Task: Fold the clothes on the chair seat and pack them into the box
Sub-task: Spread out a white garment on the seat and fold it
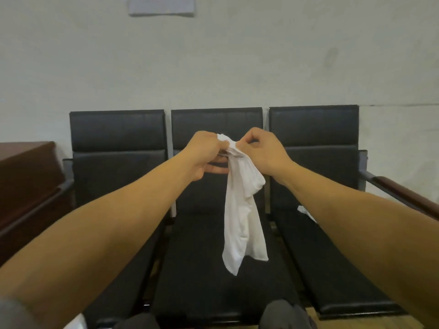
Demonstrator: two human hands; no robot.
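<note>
At the bottom edge of the frame, two knees [285, 314] in dark grey trousers show, one left of centre and one right of centre. Two bare forearms reach up from the lower corners toward the middle of the frame. There the left hand [204, 154] and the right hand [262, 151] meet close together, each with curled fingers pinching the top of one white garment [242, 210]. The garment hangs down from the hands in a long, bunched strip above the middle seat [202, 269], its lower end free of the cushion.

Three black padded chairs stand joined in a row: the left chair [117, 138], the middle one behind the hands, and the right chair [313, 129]. On the right chair's seat a second piece of white cloth [305, 212] lies, partly hidden by the right forearm. A wooden armrest [408, 195] sits at the right edge. A brown wooden cabinet [26, 172] stands at the left edge.

Behind, the pale wall [213, 62] carries one blurred sheet of paper [161, 5] at the upper edge; no writing can be read anywhere.
</note>
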